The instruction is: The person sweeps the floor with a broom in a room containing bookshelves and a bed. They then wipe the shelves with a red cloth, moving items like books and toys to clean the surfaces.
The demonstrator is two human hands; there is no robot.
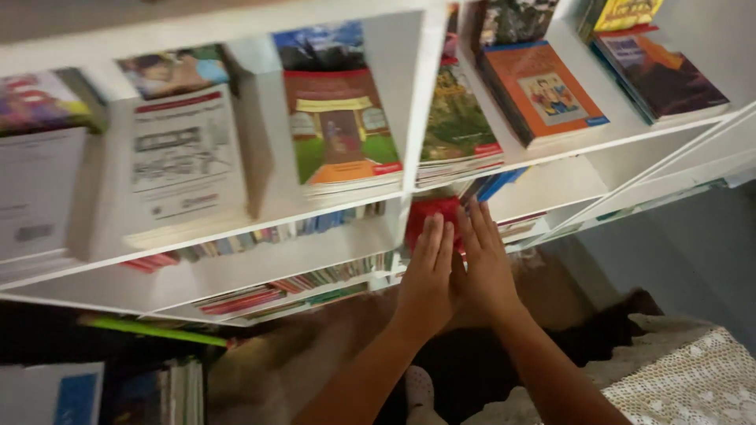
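Both hands are reaching up to a red book sitting on a lower shelf of the white bookshelf, just under the shelf board that is carrying the face-up stacks. Left hand is lying flat, fingers straight and together, fingertips touching the red cover. Right hand is pressing alongside it, fingers extended, tips at the book's right edge beside a blue book. Neither grip is closing round anything: palms open, hands side by side and touching each other. The red book is partly hidden behind the fingers, so cannot tell whether it's standing or tilting.

Above, the shelf is holding a green-and-red covered stack, a white-covered stack to its left, and an orange-covered book to the right. Rows of spines are showing on the lower shelves. A white lace cloth is lying bottom right.
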